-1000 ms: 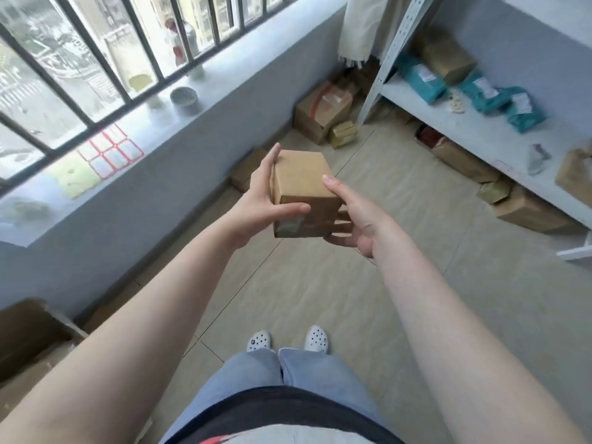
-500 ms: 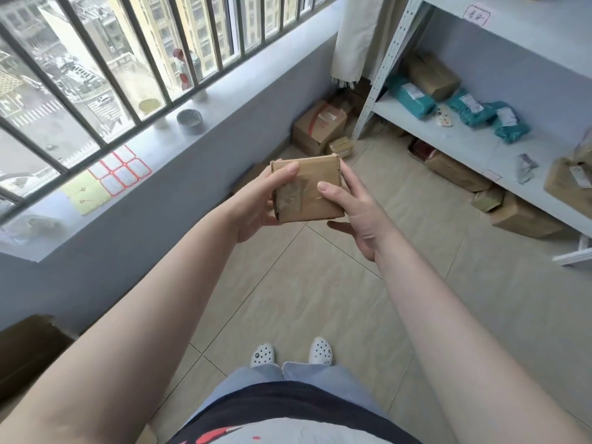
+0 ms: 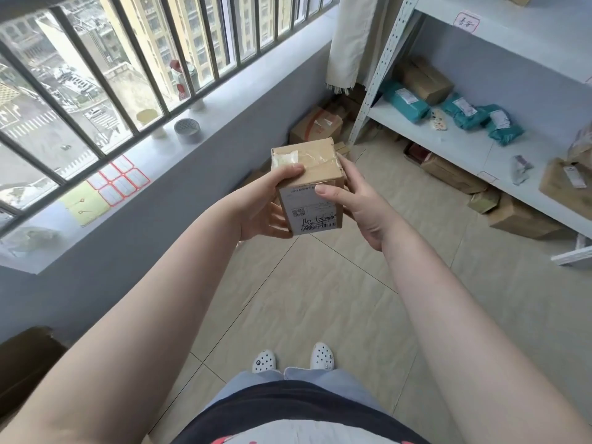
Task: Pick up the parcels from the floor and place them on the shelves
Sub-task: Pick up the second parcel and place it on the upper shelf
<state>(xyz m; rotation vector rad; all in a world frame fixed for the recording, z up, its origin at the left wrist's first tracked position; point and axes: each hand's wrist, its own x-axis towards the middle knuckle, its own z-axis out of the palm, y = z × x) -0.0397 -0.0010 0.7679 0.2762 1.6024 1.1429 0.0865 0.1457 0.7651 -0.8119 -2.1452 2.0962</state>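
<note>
From my remote seat I see the small cardboard parcel [image 3: 307, 184] held up in mid-air just above the frame's centre, over the tiled floor [image 3: 320, 315] and clear of it. The left hand [image 3: 262, 206] is wrapped around its 9 o'clock side, thumb pressed across the taped top and fingers curled under the base. The right hand [image 3: 358, 203] clasps the 3 o'clock side, thumb lying on the printed label (barcode and small QR mark facing me) and fingers behind the box. Both hands are closed onto the parcel, neither one slack.

At 2 o'clock stands the white metal shelf [image 3: 455, 139], its lower board carrying teal mailer bags [image 3: 407, 100] and a brown box [image 3: 423, 78] towards the back. Under that board, at 3 o'clock, more brown boxes [image 3: 519, 216] sit on the floor. At 12 o'clock, beyond the parcel, a taped carton [image 3: 317, 126] rests in the corner by the shelf post. The barred window [image 3: 128, 59] and its sill fill 10 to 11 o'clock, with a sheet of red-edged labels [image 3: 118, 181] lying on the sill
</note>
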